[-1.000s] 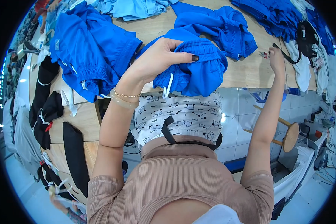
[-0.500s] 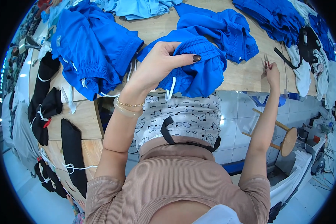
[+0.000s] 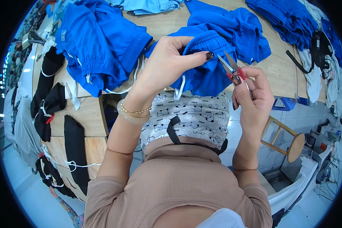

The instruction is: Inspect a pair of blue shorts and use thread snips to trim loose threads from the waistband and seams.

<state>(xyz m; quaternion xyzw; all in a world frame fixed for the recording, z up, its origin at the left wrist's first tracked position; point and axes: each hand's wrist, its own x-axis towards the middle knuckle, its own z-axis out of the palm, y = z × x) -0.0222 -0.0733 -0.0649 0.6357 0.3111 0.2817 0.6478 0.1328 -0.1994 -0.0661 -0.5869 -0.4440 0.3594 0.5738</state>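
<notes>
Left hand [image 3: 167, 64] pinches the shorts [image 3: 207, 64] waistband taut while the right hand [image 3: 252, 97], at 3 o'clock, grips snips [image 3: 231, 67]; cut close, sparing fabric.

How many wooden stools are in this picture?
1. The wooden stool stands on the tiled floor at lower right, below the wooden table edge and beside the right hand. Others may be hidden under the table.

We see blue shorts [image 3: 205, 72] bunched at the table edge, elastic waistband lifted, white drawcord dangling; small red-handled thread snips [image 3: 231, 68] point at the waistband.
</notes>
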